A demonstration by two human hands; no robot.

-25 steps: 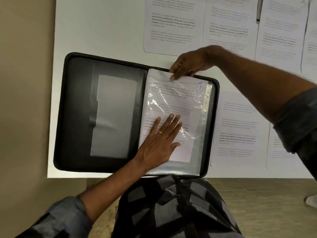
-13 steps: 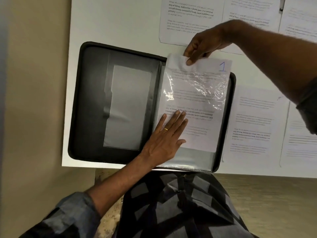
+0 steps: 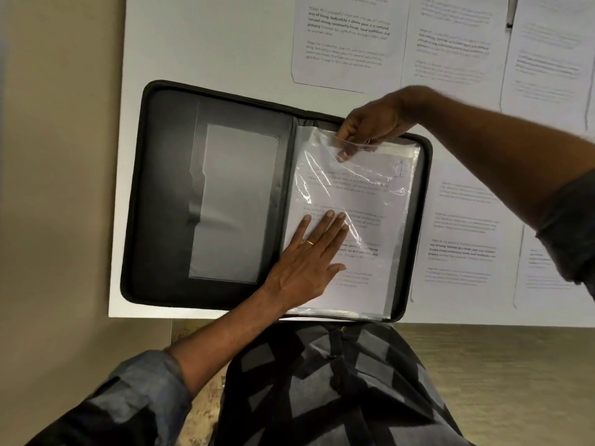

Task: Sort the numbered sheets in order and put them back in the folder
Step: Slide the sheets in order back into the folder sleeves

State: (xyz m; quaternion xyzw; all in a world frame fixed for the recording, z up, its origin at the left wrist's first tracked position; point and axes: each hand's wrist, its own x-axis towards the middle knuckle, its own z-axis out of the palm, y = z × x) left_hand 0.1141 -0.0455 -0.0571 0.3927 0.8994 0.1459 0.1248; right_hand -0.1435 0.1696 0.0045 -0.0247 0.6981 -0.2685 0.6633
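Observation:
A black zip folder (image 3: 167, 194) lies open on the white table. Its right half holds clear plastic sleeves (image 3: 399, 239). A printed sheet marked 1 (image 3: 351, 185) sits inside the top sleeve. My right hand (image 3: 370, 123) pinches the sleeve's top edge, with fingertips tucked under the plastic. My left hand (image 3: 309, 262) lies flat on the lower part of the sleeve, fingers straight, a gold ring on one finger.
Several printed sheets lie on the table (image 3: 206, 40) beyond and to the right of the folder: one at the back (image 3: 344, 43), others at the right (image 3: 463, 239). The table's near edge runs just below the folder. My lap is below.
The sheet marked 1, which stuck out above the sleeve, has slid down inside it. My right hand came down to the sleeve's top edge. My left hand stayed flat.

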